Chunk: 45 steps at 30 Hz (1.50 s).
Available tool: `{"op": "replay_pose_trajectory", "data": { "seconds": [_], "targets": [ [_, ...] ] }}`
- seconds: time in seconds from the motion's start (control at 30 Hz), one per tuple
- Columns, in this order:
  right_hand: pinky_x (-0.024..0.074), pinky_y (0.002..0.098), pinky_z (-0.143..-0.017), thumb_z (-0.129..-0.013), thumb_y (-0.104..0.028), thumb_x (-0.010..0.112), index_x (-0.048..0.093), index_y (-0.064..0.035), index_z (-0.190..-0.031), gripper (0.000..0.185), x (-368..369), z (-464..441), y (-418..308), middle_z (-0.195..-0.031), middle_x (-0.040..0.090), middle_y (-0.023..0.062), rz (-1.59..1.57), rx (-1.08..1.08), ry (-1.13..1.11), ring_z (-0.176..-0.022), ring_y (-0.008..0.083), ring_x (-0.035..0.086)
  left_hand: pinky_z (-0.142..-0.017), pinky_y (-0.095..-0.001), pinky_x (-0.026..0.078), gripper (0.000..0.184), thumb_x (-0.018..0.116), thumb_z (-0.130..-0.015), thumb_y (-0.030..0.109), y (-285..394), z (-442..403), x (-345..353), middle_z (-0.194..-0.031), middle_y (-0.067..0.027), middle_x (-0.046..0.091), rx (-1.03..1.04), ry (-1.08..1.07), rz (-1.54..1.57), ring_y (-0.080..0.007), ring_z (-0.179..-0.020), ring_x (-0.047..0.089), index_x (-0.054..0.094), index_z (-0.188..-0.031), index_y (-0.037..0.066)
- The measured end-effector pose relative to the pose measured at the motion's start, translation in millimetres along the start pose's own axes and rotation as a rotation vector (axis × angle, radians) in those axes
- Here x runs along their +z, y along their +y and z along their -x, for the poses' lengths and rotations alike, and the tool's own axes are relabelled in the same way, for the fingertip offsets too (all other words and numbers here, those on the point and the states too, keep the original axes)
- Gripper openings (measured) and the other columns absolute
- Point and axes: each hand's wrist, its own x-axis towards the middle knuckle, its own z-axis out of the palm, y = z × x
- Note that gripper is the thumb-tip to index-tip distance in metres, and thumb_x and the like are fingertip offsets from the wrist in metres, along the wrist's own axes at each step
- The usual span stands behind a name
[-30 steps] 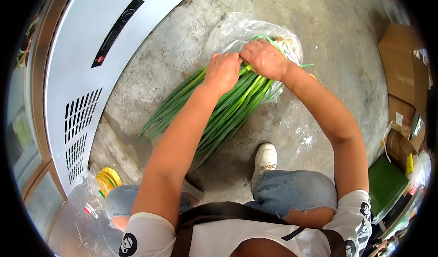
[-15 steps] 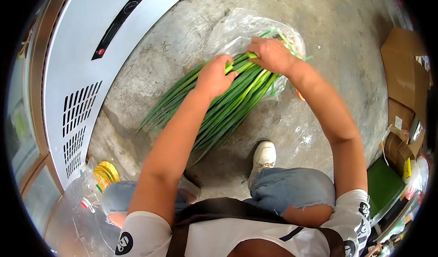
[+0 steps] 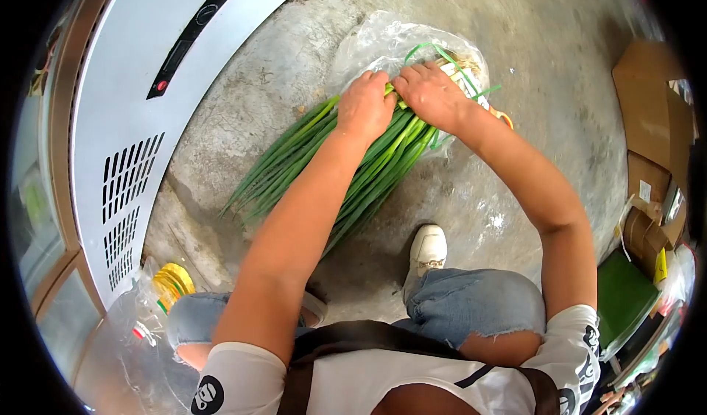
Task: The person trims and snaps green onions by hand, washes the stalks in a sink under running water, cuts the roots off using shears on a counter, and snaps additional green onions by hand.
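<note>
The scallions [image 3: 383, 168] run deep green along their leaves, with yellow-green streaks toward the stalks; a bright green tie [image 3: 462, 67] crosses near their whitish ends. The bag [image 3: 368, 43] is clear with milky glints. Mottled grey covers the floor [image 3: 515, 187]. By the floor's left edge, a white cabinet [image 3: 118, 113] carries a black strip [image 3: 184, 47] with 1 red button [image 3: 161, 86]; boxes [image 3: 644, 98] at its right edge are brown. The jeans [image 3: 479, 304] are faded blue, the shoe [image 3: 428, 245] cream, the shirt [image 3: 346, 385] white with black prints.
</note>
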Motion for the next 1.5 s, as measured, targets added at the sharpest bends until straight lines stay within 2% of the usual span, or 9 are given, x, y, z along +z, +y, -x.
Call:
{"op": "replay_pose_trajectory", "data": {
  "seconds": [0.1, 0.37, 0.6, 0.7, 0.83, 0.97, 1.1, 1.23, 1.5],
  "targets": [
    [0.0433, 0.0348, -0.076, -0.076, -0.009, 0.051, 0.055, -0.0074, -0.085, 0.01, -2, 2, -11, -0.084, 0.057, 0.0074, 0.08, 0.039, -0.08, -0.084, 0.0222, 0.058, -0.073, -0.0464, 0.045, 0.02, 0.059, -0.078, 0.017, -29, -7, -6, -0.084, -0.0227, 0.059, -0.209, 0.147, -0.053, -0.0402, -0.082, 0.057, 0.054, -0.087, 0.0],
    [0.0419, 0.0352, -0.081, -0.075, -0.011, 0.052, 0.059, -0.0076, -0.093, 0.019, -4, 0, 4, -0.091, 0.056, 0.0073, -0.105, 0.015, 0.032, -0.093, 0.0226, 0.055, -0.071, -0.0316, 0.046, 0.018, 0.054, -0.087, 0.015, -32, 15, -27, -0.086, -0.0046, 0.064, -0.205, -0.394, 0.449, -0.016, -0.076, 0.056, 0.056, -0.101, 0.003],
    [0.0453, 0.0315, -0.072, -0.073, -0.014, 0.055, 0.057, -0.0063, -0.085, 0.015, 3, 1, -28, -0.081, 0.057, 0.0063, -0.066, -0.074, 0.106, -0.08, 0.0221, 0.058, -0.073, -0.0452, 0.044, 0.016, 0.053, -0.081, 0.013, -21, 27, -25, -0.089, -0.0227, 0.058, 0.008, -0.329, 0.22, -0.0402, -0.084, 0.055, 0.052, -0.087, -0.002],
    [0.0469, 0.0308, -0.065, -0.072, -0.013, 0.056, 0.057, -0.0063, -0.084, 0.014, 4, -1, -28, -0.079, 0.058, 0.0061, -0.06, -0.099, 0.07, -0.077, 0.0217, 0.06, -0.073, -0.048, 0.043, 0.014, 0.054, -0.08, 0.011, -15, 30, -22, -0.089, -0.0229, 0.058, 0.033, -0.258, 0.088, -0.0416, -0.084, 0.054, 0.051, -0.084, -0.002],
    [0.05, 0.0354, -0.062, -0.077, -0.015, 0.054, 0.056, -0.0074, -0.081, 0.009, -9, -12, -18, -0.074, 0.06, 0.0082, -0.18, 0.09, 0.141, -0.071, 0.0251, 0.062, -0.069, -0.0477, 0.043, 0.013, 0.055, -0.08, 0.013, -5, 15, -19, -0.086, -0.0217, 0.058, 0.022, -0.019, 0.133, -0.0403, -0.082, 0.055, 0.05, -0.083, 0.001],
    [0.0505, 0.041, -0.065, -0.088, -0.026, 0.054, 0.058, -0.0026, -0.095, 0.025, -16, -19, 27, -0.087, 0.064, 0.0197, -0.419, 0.806, -0.012, -0.072, 0.0349, 0.063, -0.068, -0.0447, 0.044, 0.014, 0.055, -0.082, 0.015, 2, 12, -28, -0.083, -0.0203, 0.058, -0.112, 0.111, 0.297, -0.0391, -0.076, 0.055, 0.053, -0.087, 0.001],
    [0.0496, 0.0393, -0.074, -0.088, -0.025, 0.055, 0.06, -0.0064, -0.098, 0.022, -33, -4, 40, -0.093, 0.064, 0.0163, -0.468, 0.551, -0.013, -0.082, 0.0339, 0.062, -0.071, -0.0358, 0.047, 0.016, 0.052, -0.086, 0.011, -14, 22, -22, -0.087, -0.0162, 0.062, -0.107, -0.079, 0.264, -0.0294, -0.077, 0.06, 0.056, -0.098, 0.002],
    [0.0488, 0.0398, -0.073, -0.076, -0.008, 0.061, 0.061, -0.0067, -0.097, 0.021, -6, 5, 29, -0.093, 0.06, 0.0109, -0.401, 0.217, -0.093, -0.083, 0.0328, 0.06, -0.072, -0.0363, 0.047, 0.025, 0.06, -0.079, 0.008, -10, 16, -6, -0.087, -0.0164, 0.062, -0.023, 0.04, 0.108, -0.0323, -0.079, 0.059, 0.056, -0.103, 0.006],
    [0.0482, 0.0377, -0.073, -0.068, -0.004, 0.06, 0.061, -0.0051, -0.087, 0.018, -1, 19, 37, -0.088, 0.056, 0.0084, -0.283, 0.127, -0.078, -0.086, 0.0279, 0.059, -0.076, -0.0402, 0.046, 0.022, 0.069, -0.075, 0.016, 12, 1, -1, -0.087, -0.0175, 0.062, -0.117, -0.177, 0.244, -0.0333, -0.085, 0.06, 0.064, -0.092, 0.004]
  ]
}}
